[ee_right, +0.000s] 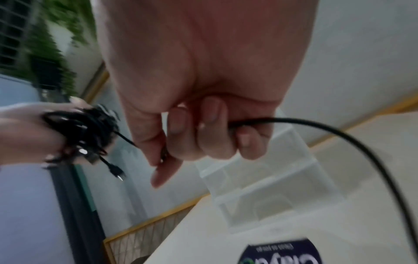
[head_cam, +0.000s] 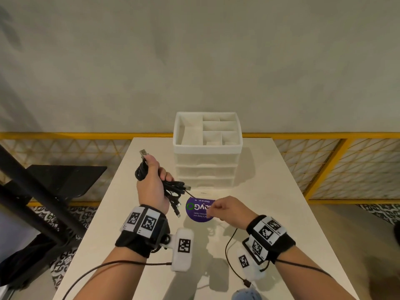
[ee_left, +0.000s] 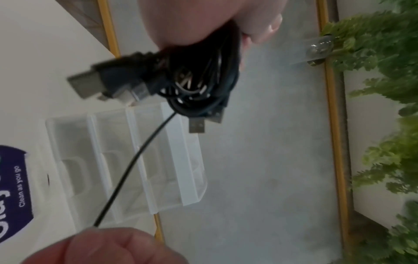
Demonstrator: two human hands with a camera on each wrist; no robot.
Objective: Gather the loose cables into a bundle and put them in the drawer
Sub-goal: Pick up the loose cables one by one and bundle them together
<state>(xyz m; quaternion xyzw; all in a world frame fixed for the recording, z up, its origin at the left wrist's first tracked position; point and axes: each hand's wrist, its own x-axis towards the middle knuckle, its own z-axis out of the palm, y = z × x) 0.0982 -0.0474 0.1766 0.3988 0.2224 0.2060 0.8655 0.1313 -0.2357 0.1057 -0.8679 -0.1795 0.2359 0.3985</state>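
Observation:
My left hand is raised above the table's left side and grips a bundle of black cables, with USB plugs sticking out above and below the fist. One thin black cable runs taut from the bundle to my right hand, which pinches it in curled fingers over the purple sticker; the rest of that cable loops away past the wrist. The white drawer unit stands at the table's far middle, its three drawers closed.
A round purple sticker lies on the white table under my right hand. The unit's top tray has several compartments. Yellow railing runs behind the table. A black stand sits left of it.

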